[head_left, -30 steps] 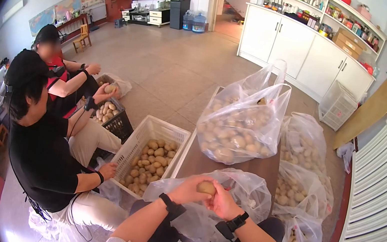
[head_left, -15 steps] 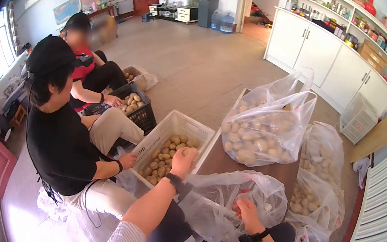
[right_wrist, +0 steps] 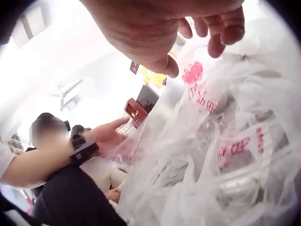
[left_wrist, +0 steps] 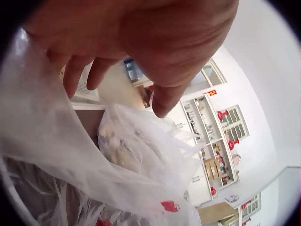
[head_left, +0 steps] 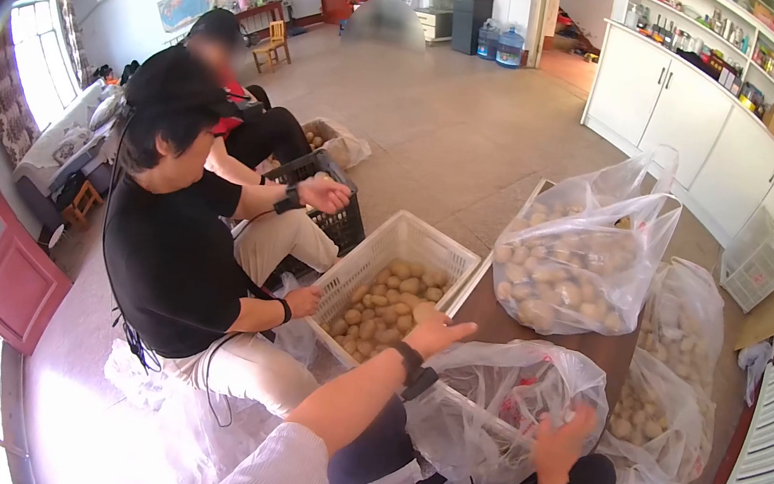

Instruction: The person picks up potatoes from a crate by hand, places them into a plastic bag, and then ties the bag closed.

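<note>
My left hand (head_left: 438,334) reaches over the near right corner of a white plastic crate (head_left: 455,245) with a heap of potatoes (head_left: 382,302) in it. Its thumb stands away from the fingers, and no potato shows in its grasp in the left wrist view. Over an open-mouthed clear plastic bag (head_left: 469,362) hovers my right hand (head_left: 561,442), blurred in the head view. The right wrist view shows its fingers loosely bent, holding nothing, above the bag's crumpled plastic (right_wrist: 188,165) and red print.
A full bag of potatoes (head_left: 561,260) stands on the brown table (head_left: 482,313). More filled bags (head_left: 682,329) line its right side. To my left sits a person in black (head_left: 190,241), one hand near a black crate (head_left: 349,226); a second person sits behind.
Both hands held a potato over the bag; the left then carried it left to the crate and now holds none. The right hand drew back toward me. The head view has turned left.
</note>
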Tool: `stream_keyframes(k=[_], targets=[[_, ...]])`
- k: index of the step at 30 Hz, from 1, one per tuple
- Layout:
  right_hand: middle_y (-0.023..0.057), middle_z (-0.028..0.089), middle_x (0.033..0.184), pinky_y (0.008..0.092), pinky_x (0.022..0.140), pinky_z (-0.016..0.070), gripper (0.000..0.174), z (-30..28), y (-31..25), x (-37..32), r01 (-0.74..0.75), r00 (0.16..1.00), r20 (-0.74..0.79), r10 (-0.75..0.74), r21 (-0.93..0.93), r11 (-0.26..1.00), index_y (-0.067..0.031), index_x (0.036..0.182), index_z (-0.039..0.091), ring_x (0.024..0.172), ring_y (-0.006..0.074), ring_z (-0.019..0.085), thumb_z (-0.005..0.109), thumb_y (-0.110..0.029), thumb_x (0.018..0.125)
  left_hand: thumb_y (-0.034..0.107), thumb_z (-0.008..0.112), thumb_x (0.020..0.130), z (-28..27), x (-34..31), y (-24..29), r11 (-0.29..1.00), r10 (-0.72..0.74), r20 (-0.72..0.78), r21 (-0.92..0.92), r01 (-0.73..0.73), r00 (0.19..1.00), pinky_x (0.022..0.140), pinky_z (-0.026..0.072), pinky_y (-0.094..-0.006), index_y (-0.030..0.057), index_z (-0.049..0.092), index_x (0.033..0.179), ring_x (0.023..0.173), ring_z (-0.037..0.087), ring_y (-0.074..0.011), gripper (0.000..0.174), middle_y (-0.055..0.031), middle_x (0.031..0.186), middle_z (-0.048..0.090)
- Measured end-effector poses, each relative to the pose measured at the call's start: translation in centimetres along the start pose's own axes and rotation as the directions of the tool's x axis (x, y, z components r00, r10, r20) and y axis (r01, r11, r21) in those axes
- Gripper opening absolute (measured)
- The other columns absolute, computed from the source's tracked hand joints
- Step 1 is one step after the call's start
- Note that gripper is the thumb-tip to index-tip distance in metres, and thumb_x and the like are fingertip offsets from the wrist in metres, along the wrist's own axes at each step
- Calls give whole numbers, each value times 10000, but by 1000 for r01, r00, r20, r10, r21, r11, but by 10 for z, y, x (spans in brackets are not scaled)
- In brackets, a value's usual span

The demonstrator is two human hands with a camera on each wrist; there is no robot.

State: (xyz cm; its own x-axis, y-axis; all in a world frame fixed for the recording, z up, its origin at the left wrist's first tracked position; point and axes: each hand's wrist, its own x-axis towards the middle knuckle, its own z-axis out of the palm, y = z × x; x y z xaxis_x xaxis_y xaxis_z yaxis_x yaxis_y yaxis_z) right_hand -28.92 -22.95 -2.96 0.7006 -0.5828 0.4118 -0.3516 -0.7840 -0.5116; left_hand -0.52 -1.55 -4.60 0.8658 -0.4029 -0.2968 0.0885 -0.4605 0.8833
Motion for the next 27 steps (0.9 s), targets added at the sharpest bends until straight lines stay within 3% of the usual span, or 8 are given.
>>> stream_keyframes(k=[4, 7, 9, 13, 16, 21, 24, 27], targets=[[257, 364, 1451, 479, 1033, 419, 799, -28, 0, 28, -110, 979, -180, 93, -88, 990, 8, 1440, 328, 1329, 438, 411, 741, -198, 787, 621, 743, 727, 19, -35, 19, 968, 45, 206, 233, -93, 978, 1009, 459, -390, -59, 551, 1305, 1185, 591, -355, 913, -275, 1267, 602], [301, 412, 1441, 483, 1024, 435, 887, -23, 19, 36, -269, 961, 32, 275, -133, 954, 11, 1480, 274, 1300, 447, 466, 752, -260, 784, 658, 755, 693, 36, -43, 11, 913, 41, 288, 378, -153, 957, 1044, 428, -388, -73, 559, 1295, 1240, 554, -360, 967, -281, 1307, 579], [289, 542, 1318, 464, 1042, 424, 929, -15, 12, 41, -453, 753, 432, 497, -208, 867, 50, 1453, 295, 1233, 429, 535, 799, -288, 749, 666, 748, 692, 41, -46, 12, 885, 114, 430, 365, -288, 896, 1067, 409, -393, -68, 537, 1319, 1260, 537, -365, 988, -276, 1327, 566], [223, 642, 1200, 386, 938, 485, 919, 58, 43, 8, -313, 767, 620, 168, 132, 941, 18, 1413, 378, 1106, 319, 634, 841, -372, 722, 728, 704, 699, 55, -41, 6, 897, 66, 655, 292, -333, 753, 1077, 403, -398, -119, 424, 1387, 1287, 515, -376, 1126, -295, 1388, 514], [164, 682, 1125, 344, 866, 512, 743, 97, 29, -16, -212, 725, 671, -154, 431, 877, 14, 1278, 530, 1031, 264, 662, 839, -374, 723, 744, 662, 731, 75, -50, -12, 927, 59, 532, 286, -244, 845, 1071, 410, -395, -103, 493, 1348, 1269, 531, -385, 1062, -307, 1329, 559], [114, 707, 992, 347, 783, 528, 371, 121, -3, -32, 2, 733, 628, -262, 383, 924, -7, 1084, 644, 929, 249, 685, 723, -270, 834, 764, 598, 775, 84, -79, 3, 959, -88, 693, 253, -127, 716, 1062, 413, -410, -77, 571, 1288, 1226, 560, -404, 986, -328, 1208, 619], [114, 707, 935, 362, 716, 533, 241, 163, 35, -39, 129, 829, 431, -356, 471, 873, -5, 1044, 643, 858, 276, 686, 584, -199, 913, 672, 655, 769, 109, -72, -28, 940, 114, 577, 200, -276, 809, 1071, 404, -429, -59, 559, 1290, 1206, 563, -412, 904, -324, 1221, 602], [72, 683, 843, 355, 630, 516, 229, 119, 13, -30, -209, 880, 465, -95, 560, 801, 8, 996, 644, 757, 222, 652, 588, -197, 909, 572, 726, 745, 103, -95, -13, 929, 227, 447, 167, -330, 865, 1090, 386, -442, -21, 539, 1316, 1231, 533, -419, 845, -319, 1261, 560]])
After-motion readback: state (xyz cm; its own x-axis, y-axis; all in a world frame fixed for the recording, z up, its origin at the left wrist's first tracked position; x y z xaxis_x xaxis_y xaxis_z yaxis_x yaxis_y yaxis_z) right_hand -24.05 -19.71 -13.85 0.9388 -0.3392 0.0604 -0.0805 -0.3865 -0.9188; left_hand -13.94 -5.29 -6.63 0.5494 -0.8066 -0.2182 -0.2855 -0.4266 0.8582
